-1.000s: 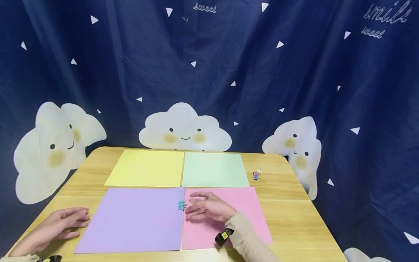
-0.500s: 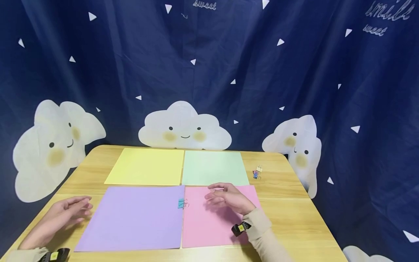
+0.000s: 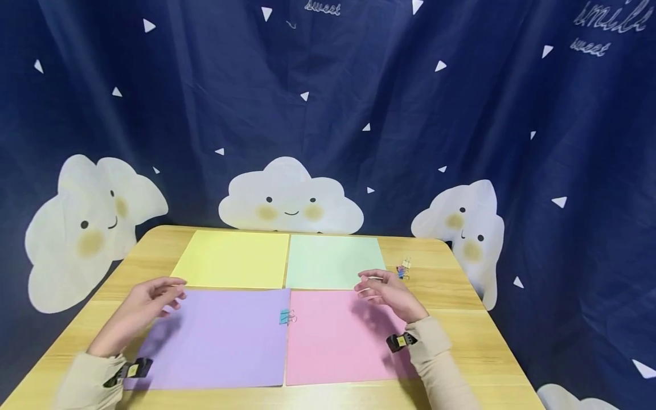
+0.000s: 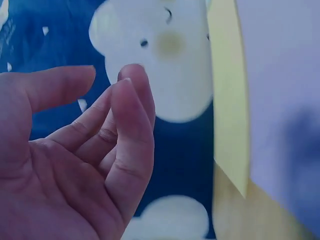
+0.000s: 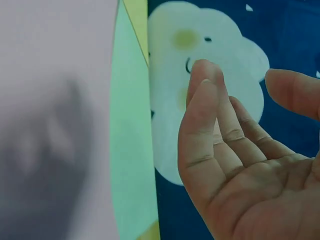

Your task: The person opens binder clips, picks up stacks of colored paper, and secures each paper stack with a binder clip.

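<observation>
My left hand [image 3: 146,310] hovers over the left edge of a purple sheet of paper [image 3: 225,347], holding nothing. My right hand [image 3: 392,296] is above a pink sheet [image 3: 328,347], also holding nothing, its fingertips near the mint green sheet [image 3: 328,262]. Both wrist views show loosely bent fingers, with thumbs apart from them, on the left hand [image 4: 95,170] and the right hand [image 5: 245,175]. A teal binder clip [image 3: 284,317] sits at the purple sheet's right edge, its wire handles reaching over the pink sheet. Behind the purple sheet lies a yellow sheet [image 3: 233,259].
Several small binder clips [image 3: 403,272] lie together on the wooden table [image 3: 451,330], right of the mint green sheet. A dark blue curtain [image 3: 328,114] with clouds and triangles hangs behind the table's far edge.
My right hand has moved away from the teal binder clip, rightward and farther back. The left hand has moved from beside the purple sheet to the right and up over its edge.
</observation>
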### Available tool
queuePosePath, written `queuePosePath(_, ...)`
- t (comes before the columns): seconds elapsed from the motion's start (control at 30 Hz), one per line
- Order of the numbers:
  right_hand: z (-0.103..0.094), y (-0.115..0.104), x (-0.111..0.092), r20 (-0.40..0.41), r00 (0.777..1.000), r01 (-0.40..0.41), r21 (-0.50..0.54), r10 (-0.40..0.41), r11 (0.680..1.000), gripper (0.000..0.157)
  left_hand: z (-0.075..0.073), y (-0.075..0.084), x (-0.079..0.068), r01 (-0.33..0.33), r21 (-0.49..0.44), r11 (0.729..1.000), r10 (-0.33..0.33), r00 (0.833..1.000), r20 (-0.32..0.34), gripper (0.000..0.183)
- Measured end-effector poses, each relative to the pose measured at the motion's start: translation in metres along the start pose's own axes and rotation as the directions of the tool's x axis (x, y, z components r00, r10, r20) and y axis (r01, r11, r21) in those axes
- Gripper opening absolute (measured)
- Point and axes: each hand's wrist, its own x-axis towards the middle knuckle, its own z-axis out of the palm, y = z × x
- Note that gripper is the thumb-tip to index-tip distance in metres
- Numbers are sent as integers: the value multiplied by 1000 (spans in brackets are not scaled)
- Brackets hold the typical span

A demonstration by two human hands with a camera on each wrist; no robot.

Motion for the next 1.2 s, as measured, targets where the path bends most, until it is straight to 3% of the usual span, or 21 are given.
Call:
queuePosePath(0.3,-27,-6,7,-121,993,-8,-32,4,999,48,40,46,29,-117,147,982,109,992,61,33)
queuePosePath(0.47,-40,-8,12,-192,981,-23,-25,17,999,49,67,67,48,-211,211,954,190,975,118,28)
queuePosePath(0.63,-50,-9,18,-261,965,-42,-40,30,998,43,91,86,63,-252,237,938,217,962,165,27)
queuePosePath(0.83,-59,-9,23,-330,944,-37,-98,3,994,40,119,100,77,-260,257,931,212,956,202,29)
queuePosePath(1.0,-66,-7,29,-375,927,-49,-124,-1,991,39,143,106,86,-300,297,907,238,944,227,27)
queuePosePath(1.2,-69,0,39,-437,899,-87,-260,-37,962,37,166,106,89,-306,342,888,225,940,258,29)
